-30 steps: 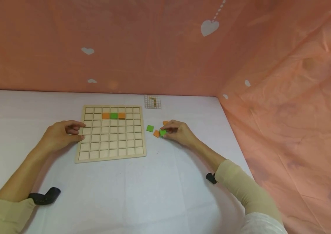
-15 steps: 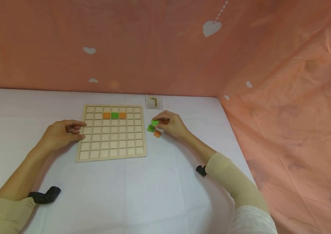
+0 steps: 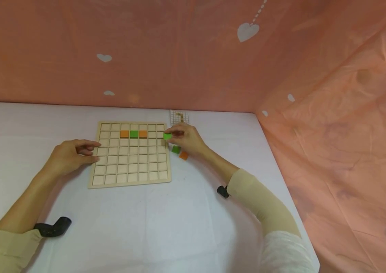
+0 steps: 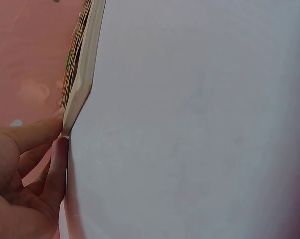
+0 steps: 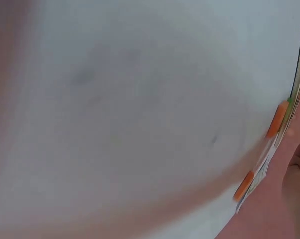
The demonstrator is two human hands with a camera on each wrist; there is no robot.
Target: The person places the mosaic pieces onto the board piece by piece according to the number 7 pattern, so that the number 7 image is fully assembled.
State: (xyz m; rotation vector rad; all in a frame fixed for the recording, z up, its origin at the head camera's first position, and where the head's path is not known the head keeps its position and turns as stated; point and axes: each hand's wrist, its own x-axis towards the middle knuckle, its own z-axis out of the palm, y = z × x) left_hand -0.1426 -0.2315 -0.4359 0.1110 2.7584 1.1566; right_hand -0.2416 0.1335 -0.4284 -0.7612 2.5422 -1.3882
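In the head view a wooden grid board (image 3: 123,182) lies on the white cloth. Two orange tiles and one green tile (image 3: 134,134) sit side by side in its second row from the back. My left hand (image 3: 68,157) rests its index fingertip and thumb tip on the board's left edge. Over the right edge, my right hand (image 3: 189,139) pinches a square green tile (image 3: 167,136) between thumb and fingertips. Below that hand lie a loose green tile (image 3: 176,149) and an orange tile (image 3: 184,155). Another orange tile (image 5: 243,185) shows in the right wrist view, hidden by the hand in the head view.
A small printed grid card (image 3: 179,116) lies behind the right hand, partly covered by it. The white-clothed table (image 3: 165,227) meets an orange curtain (image 3: 179,57) with white hearts at the back and right. Black wrist mounts (image 3: 54,227) stick out from both sleeves.
My right hand has carried the green tile left and away from me, from the loose tiles to the board's right edge. The left hand stays at the board's left edge.
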